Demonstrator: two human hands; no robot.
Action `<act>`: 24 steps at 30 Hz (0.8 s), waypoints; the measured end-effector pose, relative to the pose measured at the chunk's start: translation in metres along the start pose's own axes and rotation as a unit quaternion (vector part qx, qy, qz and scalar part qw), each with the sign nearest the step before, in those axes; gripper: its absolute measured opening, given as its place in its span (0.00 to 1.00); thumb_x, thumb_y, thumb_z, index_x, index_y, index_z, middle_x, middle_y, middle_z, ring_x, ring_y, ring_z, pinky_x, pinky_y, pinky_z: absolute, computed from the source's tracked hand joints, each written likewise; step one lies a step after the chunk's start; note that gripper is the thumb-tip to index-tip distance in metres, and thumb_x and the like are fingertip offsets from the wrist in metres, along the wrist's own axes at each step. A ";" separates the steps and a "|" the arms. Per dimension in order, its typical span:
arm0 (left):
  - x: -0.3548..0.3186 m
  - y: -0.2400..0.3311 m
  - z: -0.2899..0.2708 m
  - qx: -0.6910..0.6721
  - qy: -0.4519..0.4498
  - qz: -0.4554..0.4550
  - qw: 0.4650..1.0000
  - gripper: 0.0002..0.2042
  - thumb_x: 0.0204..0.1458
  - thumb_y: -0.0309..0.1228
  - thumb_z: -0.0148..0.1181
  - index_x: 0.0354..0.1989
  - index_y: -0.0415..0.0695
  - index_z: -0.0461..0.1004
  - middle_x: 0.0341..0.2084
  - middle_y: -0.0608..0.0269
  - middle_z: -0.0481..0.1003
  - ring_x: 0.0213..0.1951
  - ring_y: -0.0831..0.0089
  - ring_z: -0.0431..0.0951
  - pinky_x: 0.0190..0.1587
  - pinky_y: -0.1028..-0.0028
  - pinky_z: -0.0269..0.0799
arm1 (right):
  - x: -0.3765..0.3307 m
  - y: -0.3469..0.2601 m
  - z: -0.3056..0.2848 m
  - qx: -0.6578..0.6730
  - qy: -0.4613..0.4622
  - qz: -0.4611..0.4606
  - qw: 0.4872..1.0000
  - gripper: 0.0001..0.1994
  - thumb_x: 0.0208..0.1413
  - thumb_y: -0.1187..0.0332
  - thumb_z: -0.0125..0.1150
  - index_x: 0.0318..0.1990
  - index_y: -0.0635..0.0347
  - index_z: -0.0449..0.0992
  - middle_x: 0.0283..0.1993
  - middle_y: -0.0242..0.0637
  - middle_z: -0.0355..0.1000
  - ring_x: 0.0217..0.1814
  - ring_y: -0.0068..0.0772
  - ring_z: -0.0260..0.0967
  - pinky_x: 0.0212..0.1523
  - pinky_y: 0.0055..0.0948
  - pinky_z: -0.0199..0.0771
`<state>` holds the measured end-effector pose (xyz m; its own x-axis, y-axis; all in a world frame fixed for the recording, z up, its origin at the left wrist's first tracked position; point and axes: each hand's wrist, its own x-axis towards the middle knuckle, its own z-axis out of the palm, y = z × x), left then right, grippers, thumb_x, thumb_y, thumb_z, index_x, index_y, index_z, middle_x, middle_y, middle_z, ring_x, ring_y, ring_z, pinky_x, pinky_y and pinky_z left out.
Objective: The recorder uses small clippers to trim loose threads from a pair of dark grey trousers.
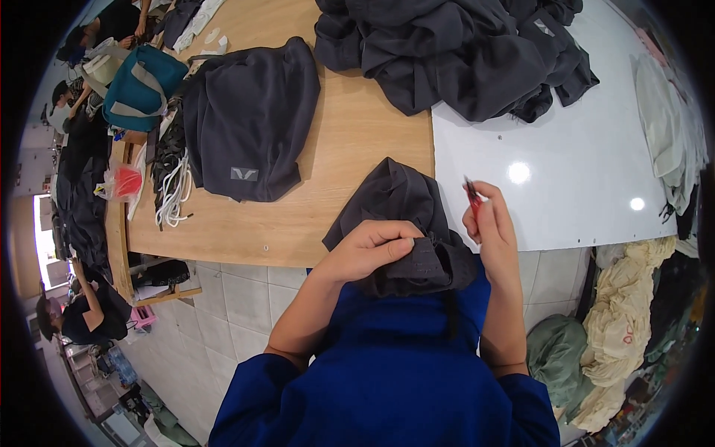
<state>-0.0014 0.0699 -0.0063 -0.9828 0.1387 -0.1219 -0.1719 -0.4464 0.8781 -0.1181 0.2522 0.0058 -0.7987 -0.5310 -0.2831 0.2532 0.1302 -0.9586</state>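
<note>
— Head view: what is held at the table's near edge?

— A dark grey garment is gripped by the left hand, whose fingers are closed over a folded, stitched hem; the cloth is draped from the wooden table down toward a blue top (the wearer's own). A small red-handled tool, probably thread snips, is pinched in the right hand, which is curled shut around it just beside the garment.

— How is the fabric judged to handle?

— It is judged soft, light and limp, likely to slump wherever it is not supported; the thicker hem is taken as the firmest place to be held.

— And what is seen around it?

— A folded dark garment is laid further back, a heap of dark clothes is piled across the seam with a white tabletop, and a teal bag and white cords are seen at the left.
</note>
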 end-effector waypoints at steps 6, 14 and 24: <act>0.004 0.000 -0.002 0.043 0.016 0.022 0.999 0.10 0.60 0.30 0.48 0.33 0.34 0.71 0.28 0.69 0.67 0.30 0.84 0.64 0.34 0.82 0.60 | -0.032 -0.014 -0.009 -0.106 -0.099 -0.216 0.966 0.13 0.45 0.77 0.61 0.42 0.63 0.78 0.23 0.31 0.68 0.24 0.19 0.62 0.26 0.18 0.59; 0.007 0.004 0.009 0.095 0.039 0.073 0.992 0.11 0.60 0.29 0.47 0.33 0.34 0.72 0.28 0.67 0.67 0.31 0.82 0.63 0.34 0.82 0.59 | -0.040 -0.013 0.002 -0.149 -0.040 -0.237 0.959 0.17 0.39 0.79 0.65 0.42 0.65 0.78 0.23 0.34 0.69 0.22 0.21 0.62 0.23 0.18 0.57; 0.005 0.005 0.013 0.125 0.048 0.096 0.986 0.11 0.60 0.29 0.46 0.34 0.34 0.72 0.28 0.66 0.67 0.31 0.80 0.65 0.35 0.81 0.61 | -0.042 -0.014 0.007 -0.198 -0.002 -0.284 0.938 0.16 0.38 0.78 0.67 0.40 0.64 0.79 0.21 0.34 0.69 0.21 0.22 0.63 0.22 0.18 0.60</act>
<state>-0.0063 0.0793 0.0037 -0.9995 -0.0162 0.0253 0.0282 -0.2219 0.9747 -0.0841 0.2667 0.0317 -0.7405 -0.6124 0.2769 -0.4363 0.1247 -0.8911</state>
